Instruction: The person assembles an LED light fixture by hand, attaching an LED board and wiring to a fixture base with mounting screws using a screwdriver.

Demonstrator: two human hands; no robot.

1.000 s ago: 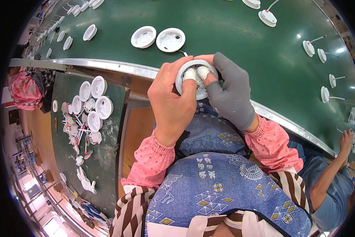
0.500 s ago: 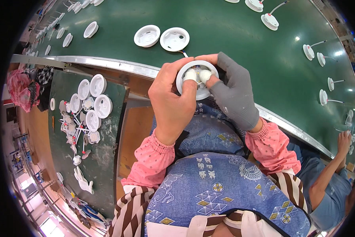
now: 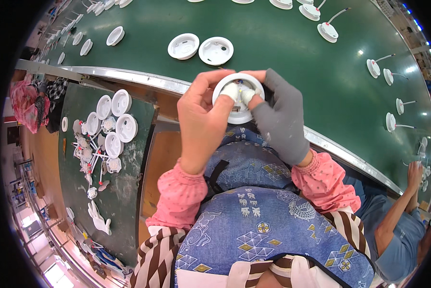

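Observation:
Both hands hold a round white lamp housing (image 3: 241, 118) above the near metal edge of the green work surface, its hollow side toward me. My left hand (image 3: 196, 120), bare with a white cover on the thumb, is wrapped around the left side of the rim. My right hand (image 3: 285, 120), in a grey glove with a white-covered thumb, grips the right side. Both thumbs press inside the housing, close to small coloured wires and a part partly hidden by them. Fingers behind the housing are mostly out of sight.
Two white housings (image 3: 216, 51) lie just beyond my hands. More lamps with wires (image 3: 328, 32) stand farther along the green surface. At left, a side table (image 3: 124, 192) bears several housings, wired parts and a white glove (image 3: 98, 218). A co-worker's hand (image 3: 414, 175) is at far right.
My thumbs have shifted slightly inside the housing, and it is tilted a little differently. The wire end that showed behind it is now mostly hidden. Pieces on the green surface appear slightly shifted.

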